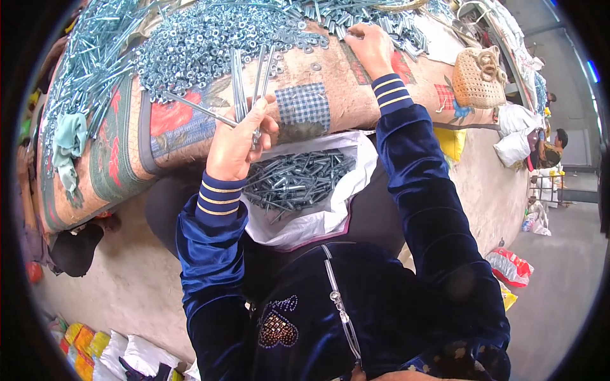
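Observation:
My left hand point(238, 140) grips a bunch of long silver bolts point(244, 82), their shafts fanning upward over the table. My right hand point(370, 47) reaches far forward, fingers down in a pile of short bolts point(375, 19) at the table's back edge. A heap of small washers and nuts point(210, 38) lies spread between both hands on the patterned cloth point(305, 105). On my lap, just below the left hand, a white plastic bag point(318, 219) lies open with several assembled bolts point(295, 178) inside.
More long bolts point(82, 70) are piled at the table's left with a teal rag point(68, 146). A woven basket point(478, 77) stands at the right end. White sacks point(516, 133) and another person point(551, 149) are far right; coloured packets point(508, 267) lie on the concrete floor.

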The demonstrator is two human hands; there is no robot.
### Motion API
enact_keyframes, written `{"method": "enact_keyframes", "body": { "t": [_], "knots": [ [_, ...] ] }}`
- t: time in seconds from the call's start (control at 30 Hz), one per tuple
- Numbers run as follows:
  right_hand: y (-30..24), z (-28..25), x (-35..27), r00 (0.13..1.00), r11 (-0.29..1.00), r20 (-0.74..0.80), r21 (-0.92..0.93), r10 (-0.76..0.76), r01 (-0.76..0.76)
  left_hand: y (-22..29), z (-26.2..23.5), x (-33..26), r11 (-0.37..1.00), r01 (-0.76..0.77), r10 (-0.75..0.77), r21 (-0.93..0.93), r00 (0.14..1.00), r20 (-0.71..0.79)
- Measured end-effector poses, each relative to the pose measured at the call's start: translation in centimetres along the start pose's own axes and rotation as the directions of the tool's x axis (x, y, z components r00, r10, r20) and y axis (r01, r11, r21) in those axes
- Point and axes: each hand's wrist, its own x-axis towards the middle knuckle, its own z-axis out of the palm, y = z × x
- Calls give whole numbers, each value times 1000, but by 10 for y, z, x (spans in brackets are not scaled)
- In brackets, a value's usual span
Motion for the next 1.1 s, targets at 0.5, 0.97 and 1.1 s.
{"method": "enact_keyframes", "body": {
  "t": [0.5, 0.97, 1.1],
  "knots": [
    [-63, -73, -22, 778, 472, 463, 847, -424, -247, 2, -3, -2, 993, 118, -118, -6, 990, 77],
    [-122, -56, -63, 739, 505, 641, 717, -208, -480, -1, 0, 2, 994, 24, -16, -109, 997, 79],
    [-127, -76, -49, 693, 373, 575, 815, -434, -443, 0, -13, -4, 986, 7, -18, -166, 998, -62]
  ]
}}
